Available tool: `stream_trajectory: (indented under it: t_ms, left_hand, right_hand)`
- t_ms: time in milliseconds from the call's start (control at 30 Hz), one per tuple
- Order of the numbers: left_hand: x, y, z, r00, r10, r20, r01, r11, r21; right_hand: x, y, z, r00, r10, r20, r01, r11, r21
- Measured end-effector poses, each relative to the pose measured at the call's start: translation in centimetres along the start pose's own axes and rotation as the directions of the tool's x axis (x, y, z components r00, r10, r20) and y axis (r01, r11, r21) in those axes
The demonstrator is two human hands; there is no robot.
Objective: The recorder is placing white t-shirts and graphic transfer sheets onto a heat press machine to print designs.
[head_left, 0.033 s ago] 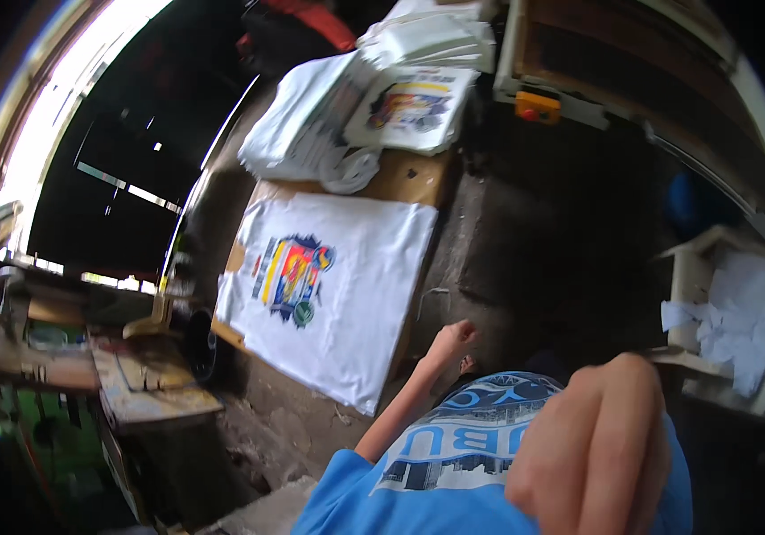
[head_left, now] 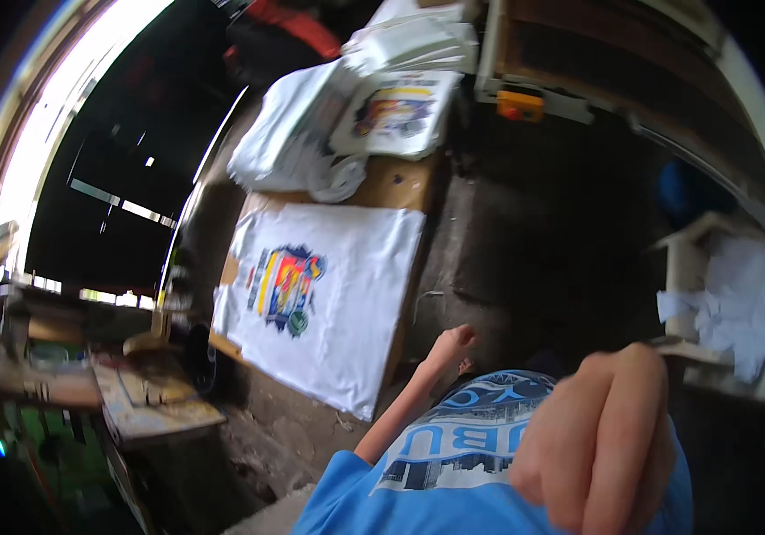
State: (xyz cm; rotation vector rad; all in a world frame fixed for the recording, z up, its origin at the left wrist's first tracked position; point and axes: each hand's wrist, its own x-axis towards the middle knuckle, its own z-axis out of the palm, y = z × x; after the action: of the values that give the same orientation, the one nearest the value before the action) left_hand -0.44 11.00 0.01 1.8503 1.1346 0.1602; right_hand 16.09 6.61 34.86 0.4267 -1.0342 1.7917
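Observation:
My left hand (head_left: 448, 348) hangs low in front of my blue shirt, its fingers curled into a loose fist with nothing seen in it. Large and close to the camera, my right hand (head_left: 592, 437) is raised at the lower right. Its fingers are bent and pressed together, and their tips and palm side are hidden. Neither hand touches the cloth. Beyond the left hand, a white printed cloth (head_left: 351, 303), perhaps a shirt, lies spread on a wooden board (head_left: 387, 183). A colourful design (head_left: 289, 290) is on its left part.
Behind the spread cloth stand a folded white stack (head_left: 284, 125) and a printed white pile (head_left: 400, 111). White cloth (head_left: 739, 290) hangs over a wooden frame (head_left: 686, 267) at right. An orange box with a red button (head_left: 520, 105) is at the back. A worktable (head_left: 155, 397) stands left.
The view has shifted slightly, so the board and cloths sit a little farther left and mostly lower. Both hands keep nearly the same pose.

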Motion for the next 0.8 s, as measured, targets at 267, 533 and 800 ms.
stream_trajectory:
  t_ms: [267,533,800]
  left_hand:
    - [8.2,10.0,11.2,0.812,0.276,0.514,-0.425,0.884,0.197]
    - [17.6,26.0,22.1,0.481,0.44,0.758,-0.819,0.533,0.211]
    - [20.4,33.9,28.2,0.219,0.476,0.852,-0.833,0.546,-0.091]
  right_hand:
    - [-12.3,-11.6,5.2,0.706,-0.406,0.581,0.133,-0.729,-0.671]
    - [-20.6,-20.4,10.0,0.803,-0.467,0.371,-0.04,-0.663,-0.748]
    - [-19.0,-25.6,9.4,0.086,-0.961,0.264,-0.543,-0.268,-0.796]
